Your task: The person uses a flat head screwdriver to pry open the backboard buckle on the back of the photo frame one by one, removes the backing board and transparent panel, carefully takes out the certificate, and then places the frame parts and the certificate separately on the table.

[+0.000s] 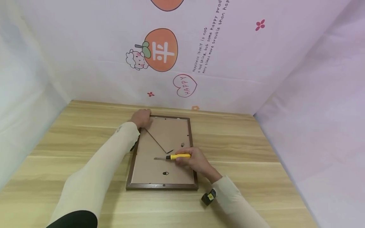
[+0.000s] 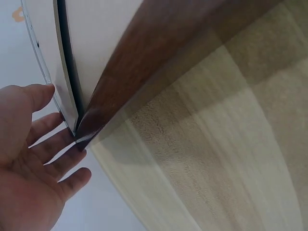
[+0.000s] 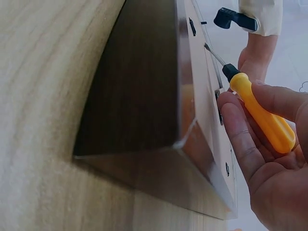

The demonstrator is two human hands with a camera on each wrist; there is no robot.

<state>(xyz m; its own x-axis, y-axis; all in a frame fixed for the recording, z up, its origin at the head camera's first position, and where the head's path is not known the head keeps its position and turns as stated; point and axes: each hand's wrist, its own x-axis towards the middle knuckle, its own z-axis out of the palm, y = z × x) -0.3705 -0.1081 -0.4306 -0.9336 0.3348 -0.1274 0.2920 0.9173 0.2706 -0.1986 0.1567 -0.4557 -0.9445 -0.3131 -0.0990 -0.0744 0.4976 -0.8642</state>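
Note:
A picture frame (image 1: pixel 162 186) with a dark brown border lies face down, its beige backing (image 1: pixel 154 169) upward. Over its far left corner rests my left hand (image 1: pixel 141 118). In the left wrist view the thumb is at the backing's edge and the spread fingers touch the frame's corner. My right hand (image 1: pixel 192 160) holds a yellow-handled screwdriver (image 1: pixel 179 156) between thumb and fingers, its shaft pointing left low over the backing. A dark slanting line, the edge of a flap (image 1: pixel 156 142), crosses the backing. Small black hangers (image 1: pixel 165 173) sit on it.
The wood-grain table (image 1: pixel 242 148) reaches to a white printed cloth (image 1: pixel 222 95) at the back and white cloths at the sides. A black wrist camera (image 1: pixel 209 197) is strapped at my right cuff. A dark round shape (image 1: pixel 74 219) covers the lower left.

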